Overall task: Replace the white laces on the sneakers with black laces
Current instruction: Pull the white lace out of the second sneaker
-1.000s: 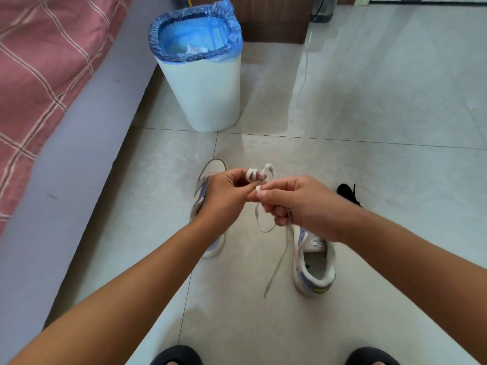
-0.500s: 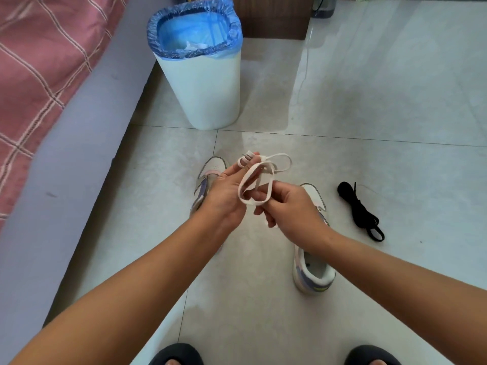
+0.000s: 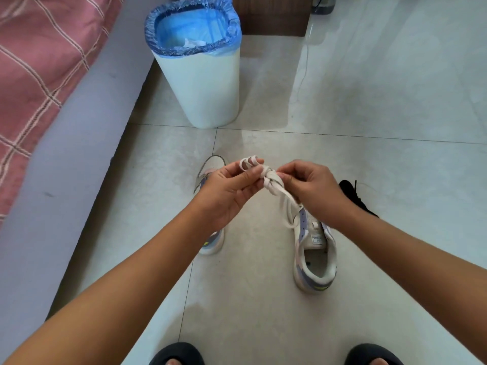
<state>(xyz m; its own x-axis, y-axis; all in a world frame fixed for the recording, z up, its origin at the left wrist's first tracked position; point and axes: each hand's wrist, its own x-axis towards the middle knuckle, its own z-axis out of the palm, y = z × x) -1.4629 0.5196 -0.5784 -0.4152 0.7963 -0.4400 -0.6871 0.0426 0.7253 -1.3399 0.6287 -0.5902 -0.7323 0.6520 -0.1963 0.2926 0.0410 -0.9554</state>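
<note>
**Inspector:** Between both hands: white lace, bundled and knotted. Left hand pinches the loops; right hand pinches the wrap.

**Assistant:** And the black laces?

**Inspector:** On the floor, just beyond the right hand. Sneakers lie below the hands. Advice: hold the loops firm, snug the wrap tight, then discard the bundle.

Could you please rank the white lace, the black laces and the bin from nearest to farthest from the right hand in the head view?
1. white lace: pinched by the right hand.
2. black laces: on the floor, just beyond its wrist.
3. bin: far ahead, leftward.
</note>
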